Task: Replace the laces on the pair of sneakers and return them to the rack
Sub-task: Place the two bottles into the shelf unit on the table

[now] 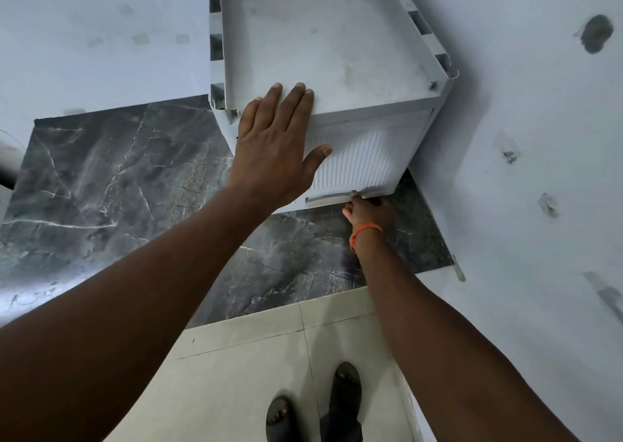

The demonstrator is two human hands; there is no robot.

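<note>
A white plastic shoe rack cabinet (337, 44) stands against the wall, seen from above. Its ribbed front door (360, 158) is down, with a recessed handle (328, 199) along the lower edge. My left hand (276, 141) lies flat with straight fingers on the front corner of the cabinet's top, thumb spread onto the door. My right hand (367, 210), an orange band at its wrist, has its fingers curled under the handle's right end. No sneakers or laces are in view.
The cabinet stands on dark marble-pattern flooring (101, 189) in a corner between pale walls. Cream floor tiles (256, 357) lie nearer me, where my two feet in dark sandals (313, 404) stand. The right wall (539, 138) has dark scuff marks.
</note>
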